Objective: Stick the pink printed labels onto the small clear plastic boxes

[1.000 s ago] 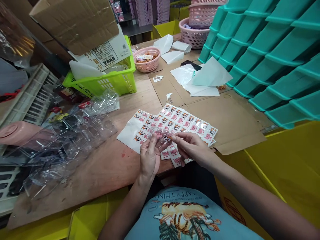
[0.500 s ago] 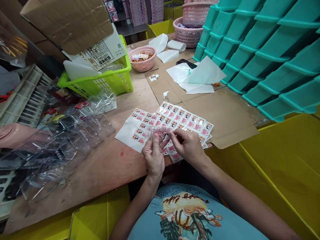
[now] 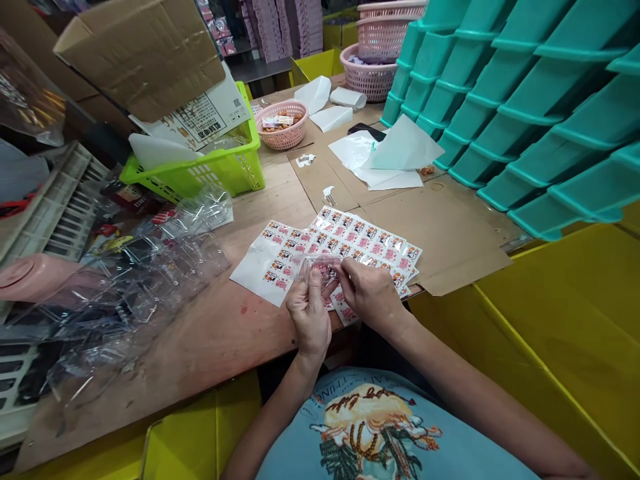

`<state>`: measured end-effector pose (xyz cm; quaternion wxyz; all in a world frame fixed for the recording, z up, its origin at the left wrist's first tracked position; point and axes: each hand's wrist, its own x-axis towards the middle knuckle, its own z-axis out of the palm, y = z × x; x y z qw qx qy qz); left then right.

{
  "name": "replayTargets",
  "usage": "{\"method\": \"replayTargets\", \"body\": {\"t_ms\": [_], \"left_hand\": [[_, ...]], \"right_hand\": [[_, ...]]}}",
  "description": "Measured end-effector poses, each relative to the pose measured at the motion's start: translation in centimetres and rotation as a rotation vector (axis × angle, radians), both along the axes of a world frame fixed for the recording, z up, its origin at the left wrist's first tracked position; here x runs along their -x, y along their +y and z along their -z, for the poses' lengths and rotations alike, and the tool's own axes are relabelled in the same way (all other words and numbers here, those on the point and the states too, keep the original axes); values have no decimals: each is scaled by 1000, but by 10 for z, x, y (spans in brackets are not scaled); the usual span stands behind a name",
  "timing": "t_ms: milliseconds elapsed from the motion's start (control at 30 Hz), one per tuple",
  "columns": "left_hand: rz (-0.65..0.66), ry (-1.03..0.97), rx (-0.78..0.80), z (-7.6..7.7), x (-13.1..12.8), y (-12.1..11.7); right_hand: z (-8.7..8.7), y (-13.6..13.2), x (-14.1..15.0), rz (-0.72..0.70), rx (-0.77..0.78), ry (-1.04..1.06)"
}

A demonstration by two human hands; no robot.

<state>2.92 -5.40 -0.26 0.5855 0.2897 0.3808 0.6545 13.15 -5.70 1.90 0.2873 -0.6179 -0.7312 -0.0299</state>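
Note:
My left hand is closed round a small clear plastic box, its thumb lying on the front. A pink-printed sticker shows on the box face. At the box's right end, my right hand presses with thumb and forefinger together; the fingertips partly cover that end. Beneath both hands, sheets of stickers with orange, black and pink prints overlap on the table. One sheet has a bare white area on its left side.
A heap of clear plastic boxes covers the left of the table. Behind it stands a green basket with cardboard. A small pink basket and white papers lie farther back. Stacked teal bins rise at right.
My right fingers have curled in closer against the right end of the box. My left hand keeps its hold. The whole view has shifted slightly.

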Motion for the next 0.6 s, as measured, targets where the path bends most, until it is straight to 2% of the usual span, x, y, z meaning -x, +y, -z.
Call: {"method": "replayTargets", "body": {"t_ms": [67, 167, 233, 300, 433, 533, 600], "left_hand": [[10, -4, 8, -4, 0, 0], [13, -56, 43, -15, 3, 2], [42, -96, 66, -24, 7, 3], [104, -125, 79, -30, 7, 4], [196, -162, 72, -38, -6, -2], [311, -199, 48, -45, -21, -13], [488, -168, 11, -48, -22, -16]], "right_hand": [[1, 1, -7, 14, -4, -8], [1, 3, -29, 149, -32, -30], [-2, 3, -41, 208, -36, 65], [-8, 2, -42, 147, 0, 282], [-16, 0, -17, -66, 51, 679], [-15, -6, -16, -86, -1, 862], [-13, -16, -36, -68, -49, 855]]}}
